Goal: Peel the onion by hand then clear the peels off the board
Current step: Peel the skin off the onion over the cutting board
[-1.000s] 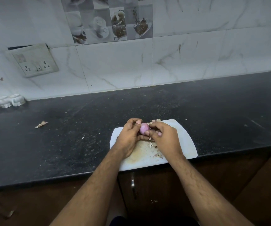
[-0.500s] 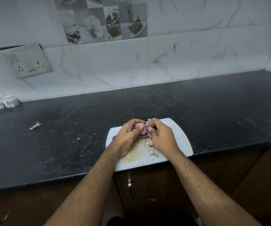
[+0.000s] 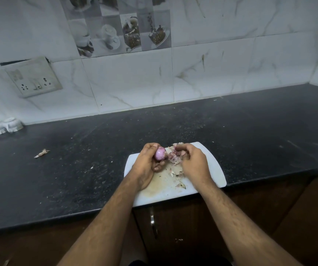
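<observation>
Small, smooth purple peeled onion (image 3: 160, 153) gripped in curled fingers of left hand (image 3: 146, 166), held just above far end of white rectangular plastic chopping board (image 3: 214, 173). Clump of papery pink-brown onion peels (image 3: 173, 156) pinched by right hand (image 3: 193, 163), just beside onion. More loose peel scraps (image 3: 180, 184) lying on board. Board resting on dark speckled stone desk (image 3: 77, 169), near front edge. No containers seen; no readable writing.

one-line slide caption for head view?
Left hand holds small purple onion; right hand grips loose peels over white plastic cutting board.
</observation>
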